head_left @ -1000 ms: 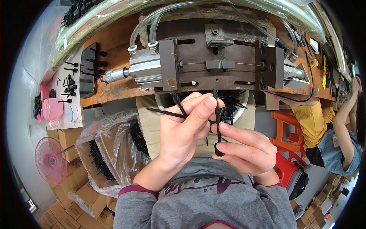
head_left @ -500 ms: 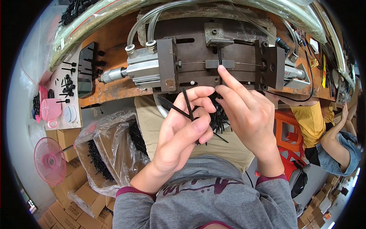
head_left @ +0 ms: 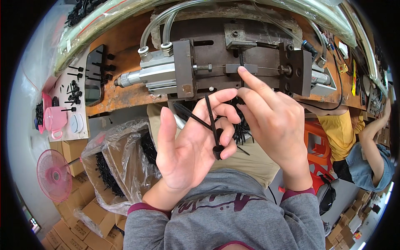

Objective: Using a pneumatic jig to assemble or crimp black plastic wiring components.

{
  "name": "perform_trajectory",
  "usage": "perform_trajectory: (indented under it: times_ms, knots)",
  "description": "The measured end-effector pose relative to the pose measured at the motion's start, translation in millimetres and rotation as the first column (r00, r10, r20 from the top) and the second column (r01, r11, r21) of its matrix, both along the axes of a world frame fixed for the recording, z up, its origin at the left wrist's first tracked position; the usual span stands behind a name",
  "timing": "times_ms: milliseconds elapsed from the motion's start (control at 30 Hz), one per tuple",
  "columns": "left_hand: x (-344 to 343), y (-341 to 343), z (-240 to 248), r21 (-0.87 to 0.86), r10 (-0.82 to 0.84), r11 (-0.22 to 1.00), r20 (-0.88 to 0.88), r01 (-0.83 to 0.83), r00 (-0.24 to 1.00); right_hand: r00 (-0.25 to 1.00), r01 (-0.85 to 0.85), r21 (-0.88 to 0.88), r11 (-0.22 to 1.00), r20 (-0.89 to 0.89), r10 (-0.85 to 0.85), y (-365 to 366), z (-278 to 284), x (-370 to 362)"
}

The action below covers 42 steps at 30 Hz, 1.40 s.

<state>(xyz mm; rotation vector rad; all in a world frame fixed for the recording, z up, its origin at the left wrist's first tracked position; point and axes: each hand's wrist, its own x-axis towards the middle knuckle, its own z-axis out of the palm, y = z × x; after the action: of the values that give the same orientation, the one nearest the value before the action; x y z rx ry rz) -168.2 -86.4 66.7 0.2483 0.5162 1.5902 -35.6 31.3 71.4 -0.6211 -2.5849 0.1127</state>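
Observation:
My left hand is held palm up, its curled fingers holding black threaded screws; its thumb stands away from them. One screw points upward with its round head near the lower fingers, and another slants across it. My right hand reaches over the front of a dark metal fixture. Its index fingertip touches a small grey block through which a black screw runs. The other fingers close around the near end of that screw, which they mostly hide.
Air cylinders flank the block, the left cylinder fed by clear hoses. Beyond a phone lie loose screws and a pink cup. A plastic-lined box stands lower left; a person sits at right.
My left thumb has lifted off the screws, and the palm has opened more. Threaded rods now stick out from both side cylinders toward the block. My right index finger stays at the block.

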Motion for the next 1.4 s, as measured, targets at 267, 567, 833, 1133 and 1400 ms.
perform_trajectory:
  times_ms: [267, 567, 833, 1133, 1400]
  knots:
    - [1.7, 2.4, -2.1, 0.002, -0.055, 0.998, -0.069, 0.055, 0.996, 0.927, -0.293, -0.172, 0.941, -0.291, 0.235, -32.1, 14.6, 14.3]
    - [1.4, 7.0, -6.9, -0.191, 0.027, 0.976, -0.366, -0.104, 0.93, 0.856, -0.417, -0.4, 0.816, -0.475, 0.204, -31.2, 0.2, 27.4]
    - [0.7, 6.4, -7.1, -0.136, 0.111, 0.978, -0.318, -0.161, 0.941, 0.838, -0.456, -0.462, 0.76, -0.511, 0.192, -33.9, -3.2, 34.2]
    - [4.8, 4.2, -2.1, -0.151, 0.115, 0.963, -0.521, -0.224, 0.846, 0.838, -0.457, -0.469, 0.756, -0.512, 0.189, -37.9, -2.3, 35.3]
    - [13.2, 5.8, -10.9, -0.122, 0.073, 0.984, -0.375, -0.128, 0.924, 0.882, -0.276, -0.392, 0.878, -0.465, 0.07, -36.6, -0.5, 31.7]
